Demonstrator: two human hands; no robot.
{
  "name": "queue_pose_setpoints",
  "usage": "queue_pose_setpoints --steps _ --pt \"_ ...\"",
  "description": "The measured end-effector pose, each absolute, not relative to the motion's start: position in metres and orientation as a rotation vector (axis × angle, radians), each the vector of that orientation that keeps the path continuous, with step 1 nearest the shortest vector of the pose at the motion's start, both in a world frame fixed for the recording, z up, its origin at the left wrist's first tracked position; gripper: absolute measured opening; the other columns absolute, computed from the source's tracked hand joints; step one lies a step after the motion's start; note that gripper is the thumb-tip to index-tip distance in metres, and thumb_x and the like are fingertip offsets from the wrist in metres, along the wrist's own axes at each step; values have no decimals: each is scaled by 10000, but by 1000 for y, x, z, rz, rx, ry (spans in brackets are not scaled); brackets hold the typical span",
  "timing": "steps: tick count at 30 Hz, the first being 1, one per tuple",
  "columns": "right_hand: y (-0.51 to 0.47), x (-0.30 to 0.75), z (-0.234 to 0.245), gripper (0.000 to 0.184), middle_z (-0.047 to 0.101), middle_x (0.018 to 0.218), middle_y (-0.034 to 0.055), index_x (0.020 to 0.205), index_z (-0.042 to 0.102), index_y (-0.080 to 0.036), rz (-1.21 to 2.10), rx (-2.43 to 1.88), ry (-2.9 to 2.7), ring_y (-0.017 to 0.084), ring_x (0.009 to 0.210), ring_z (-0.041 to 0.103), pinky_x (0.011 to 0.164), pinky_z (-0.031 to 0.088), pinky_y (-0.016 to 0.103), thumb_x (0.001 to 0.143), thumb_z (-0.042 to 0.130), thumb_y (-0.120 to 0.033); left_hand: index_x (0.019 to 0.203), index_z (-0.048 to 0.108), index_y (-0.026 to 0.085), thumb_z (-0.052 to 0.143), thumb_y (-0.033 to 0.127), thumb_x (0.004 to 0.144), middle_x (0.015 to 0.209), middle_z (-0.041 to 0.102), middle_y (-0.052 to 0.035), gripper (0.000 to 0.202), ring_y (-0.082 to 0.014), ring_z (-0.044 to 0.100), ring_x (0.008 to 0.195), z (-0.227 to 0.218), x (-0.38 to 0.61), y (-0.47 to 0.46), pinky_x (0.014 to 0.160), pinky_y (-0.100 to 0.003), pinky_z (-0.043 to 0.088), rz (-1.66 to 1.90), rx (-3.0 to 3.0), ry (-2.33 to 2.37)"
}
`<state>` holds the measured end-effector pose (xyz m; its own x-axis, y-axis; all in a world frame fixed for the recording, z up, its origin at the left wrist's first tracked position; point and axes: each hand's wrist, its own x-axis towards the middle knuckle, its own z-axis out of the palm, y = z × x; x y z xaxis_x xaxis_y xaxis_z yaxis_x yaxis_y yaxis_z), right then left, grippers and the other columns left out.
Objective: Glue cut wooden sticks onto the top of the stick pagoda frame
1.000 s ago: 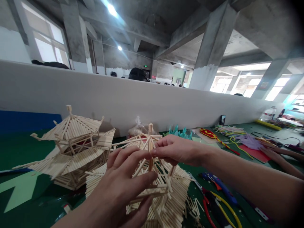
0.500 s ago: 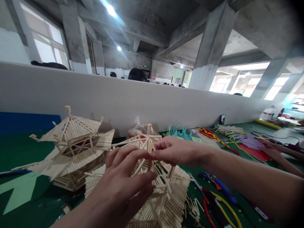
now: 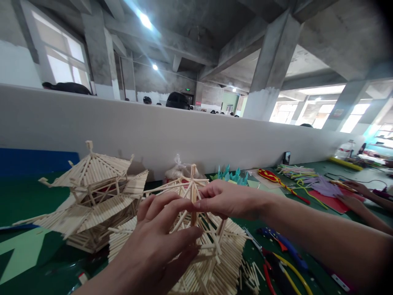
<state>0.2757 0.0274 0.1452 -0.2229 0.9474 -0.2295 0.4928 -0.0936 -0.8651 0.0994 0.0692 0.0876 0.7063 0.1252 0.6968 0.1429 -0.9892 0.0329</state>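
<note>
A pavilion model (image 3: 227,262) made of thin wooden sticks stands in front of me, with an open roof frame and a central post (image 3: 193,186). My left hand (image 3: 162,233) curves around the near left of the frame, its index fingertip at the post and its thumb lower down. From the right, my right hand (image 3: 225,198) pinches at the post with thumb and index finger, close to the left index fingertip. A stick seems to be in that pinch, mostly hidden by the fingers. The left palm and forearm cover part of the lower roof.
A second stick pavilion (image 3: 92,196) stands at left. Pliers (image 3: 287,270), a blue-handled tool (image 3: 288,246) and cut stick pieces (image 3: 250,274) lie at right. Behind are a plastic bag (image 3: 181,168), teal paper shapes (image 3: 231,175) and a white partition (image 3: 147,131). Another person's hands (image 3: 353,203) work at far right.
The view has tilted slightly, so the scene sits a little lower. Both my hands keep nearly the same hold at the post. The other person's hands have shifted a little.
</note>
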Motion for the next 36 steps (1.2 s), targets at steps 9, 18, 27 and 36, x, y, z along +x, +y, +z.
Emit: queue_pose_setpoints --steps 9,18,27,36 --pt "29 271 138 257 307 442 -76 559 426 -163 1278 -1527 -1441 47 396 251 383 178 209 797 505 -219 850 575 247 485 57 740 1092 433 -39 237 -274 331 1061 84 101 72 820 -456 273 -1201 -2883 -226" --pt "30 267 135 233 312 403 -85 562 452 -146 1351 -1443 -1314 30 361 226 368 136 206 791 492 -131 836 589 252 484 48 723 1040 465 -26 256 -261 353 1035 81 102 73 826 -453 256 -1261 -2897 -218" --pt "31 267 135 224 302 400 -88 556 442 -145 1333 -1464 -1337 32 367 217 375 136 214 765 515 -120 848 589 254 500 58 717 1023 489 -24 252 -247 362 1018 82 100 75 810 -423 266 -1244 -2880 -187" --pt "30 266 137 218 328 407 -87 541 441 -143 1318 -1467 -1336 31 379 238 385 165 199 743 497 -80 807 605 270 487 86 736 936 550 -7 229 -226 391 991 83 103 71 818 -411 264 -1333 -2903 -249"
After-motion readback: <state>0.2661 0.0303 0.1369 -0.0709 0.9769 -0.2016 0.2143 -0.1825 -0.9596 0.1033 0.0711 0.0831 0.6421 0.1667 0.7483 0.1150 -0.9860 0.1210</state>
